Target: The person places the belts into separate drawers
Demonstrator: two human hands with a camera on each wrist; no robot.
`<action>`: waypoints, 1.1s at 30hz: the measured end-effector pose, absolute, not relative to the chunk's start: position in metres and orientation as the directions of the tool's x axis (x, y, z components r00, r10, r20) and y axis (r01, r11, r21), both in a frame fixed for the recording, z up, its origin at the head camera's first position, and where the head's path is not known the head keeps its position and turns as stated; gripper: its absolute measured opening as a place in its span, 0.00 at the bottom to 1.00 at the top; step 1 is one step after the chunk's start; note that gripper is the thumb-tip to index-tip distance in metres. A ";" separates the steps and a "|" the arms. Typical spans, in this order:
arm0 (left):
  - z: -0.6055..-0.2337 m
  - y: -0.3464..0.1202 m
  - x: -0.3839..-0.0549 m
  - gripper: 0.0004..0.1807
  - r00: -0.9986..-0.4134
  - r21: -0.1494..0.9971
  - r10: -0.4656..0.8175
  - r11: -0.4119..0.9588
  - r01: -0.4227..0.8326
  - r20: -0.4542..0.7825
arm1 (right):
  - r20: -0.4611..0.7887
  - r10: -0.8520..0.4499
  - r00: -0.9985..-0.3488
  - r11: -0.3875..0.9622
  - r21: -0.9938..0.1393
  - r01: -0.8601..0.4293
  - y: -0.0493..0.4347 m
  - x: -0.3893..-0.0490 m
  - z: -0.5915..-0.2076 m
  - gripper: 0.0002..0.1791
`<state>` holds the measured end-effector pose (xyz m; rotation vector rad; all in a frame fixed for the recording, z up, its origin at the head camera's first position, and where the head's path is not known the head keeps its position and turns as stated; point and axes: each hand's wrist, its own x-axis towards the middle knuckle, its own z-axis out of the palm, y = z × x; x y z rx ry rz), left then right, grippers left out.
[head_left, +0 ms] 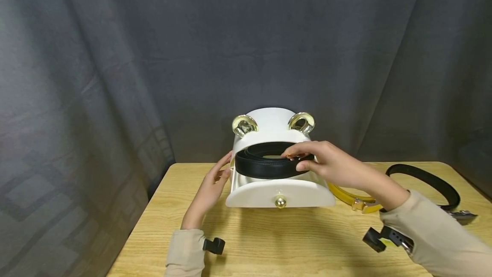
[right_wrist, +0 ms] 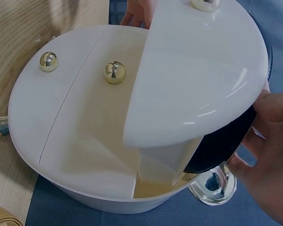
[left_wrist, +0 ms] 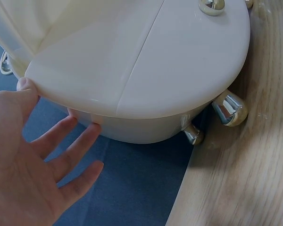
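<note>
A white rounded drawer box (head_left: 270,119) with two gold ear-shaped rings stands in the middle of the table. Its top drawer (head_left: 250,193) is pulled out and has a gold knob. In that drawer lies a coiled black belt (head_left: 265,169), its buckle mostly covered by fingers. My right hand (head_left: 326,163) pinches the coil at its right side, thumb on the outside. The right wrist view shows only part of the black belt (right_wrist: 221,146) behind the drawer front. Against the box's left side rests my left hand (left_wrist: 42,155), fingers spread and thumb at the front edge.
A yellow belt (head_left: 347,198) with a gold buckle lies to the right of the box, partly behind my right arm. Farther right is another black belt (head_left: 430,176) in a loose loop. Lower drawers have gold knobs (right_wrist: 114,73). Grey curtain (head_left: 269,46) hangs behind the table.
</note>
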<state>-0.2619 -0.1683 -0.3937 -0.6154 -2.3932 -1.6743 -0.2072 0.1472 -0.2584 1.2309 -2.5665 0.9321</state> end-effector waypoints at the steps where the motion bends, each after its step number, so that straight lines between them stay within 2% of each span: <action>1: -0.394 -0.168 -0.262 0.26 -0.902 0.861 0.241 0.287 0.419 0.359 | 0.379 -0.655 -0.654 0.470 -0.473 -0.745 0.147 -0.208 -0.259 0.18; 5: -0.394 -0.169 -0.263 0.26 -0.897 0.857 0.244 0.285 0.429 0.368 | 0.374 -0.648 -0.663 0.472 -0.485 -0.736 0.145 -0.209 -0.259 0.18; 13: -0.395 -0.170 -0.262 0.26 -0.892 0.854 0.243 0.278 0.440 0.381 | 0.398 -0.674 -0.622 0.445 -0.453 -0.772 0.146 -0.215 -0.269 0.17; 23: -0.394 -0.169 -0.262 0.26 -0.907 0.863 0.231 0.294 0.410 0.352 | 0.377 -0.691 -0.617 0.440 -0.458 -0.773 0.151 -0.218 -0.276 0.17; 33: -0.394 -0.167 -0.260 0.26 -0.922 0.881 0.224 0.292 0.372 0.315 | 0.311 -0.702 -0.641 0.450 -0.503 -0.737 0.157 -0.219 -0.279 0.20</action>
